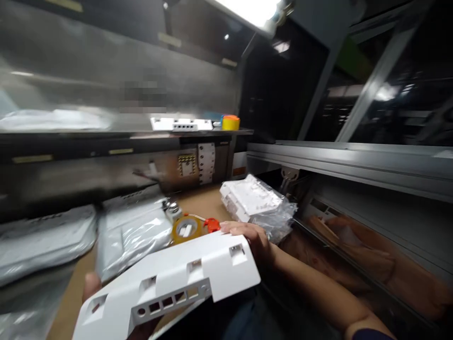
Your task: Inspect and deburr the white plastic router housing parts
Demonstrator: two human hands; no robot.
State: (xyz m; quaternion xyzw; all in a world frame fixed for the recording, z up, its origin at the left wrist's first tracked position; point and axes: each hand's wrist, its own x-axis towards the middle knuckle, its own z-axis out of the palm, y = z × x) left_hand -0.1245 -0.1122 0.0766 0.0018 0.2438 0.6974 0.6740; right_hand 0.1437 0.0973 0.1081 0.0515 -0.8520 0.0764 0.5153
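Observation:
A white plastic housing [173,269] with square cutouts and a row of small openings is held tilted in the lower middle of the head view. My right hand [251,238] grips its far right edge, fingers over the top. At its left end, my left hand [91,284] shows only in part, a fingertip beside the edge, with the rest hidden behind the housing. Just beyond the housing lie a roll of yellowish tape [187,228] and a small red item [212,225].
Plastic-wrapped white parts [134,231] lie left, and a bagged white stack [253,196] sits behind my right hand. A metal shelf [123,134] holds a similar white part [182,124] and a yellow tape roll [230,123]. A metal rail [354,163] crosses the right.

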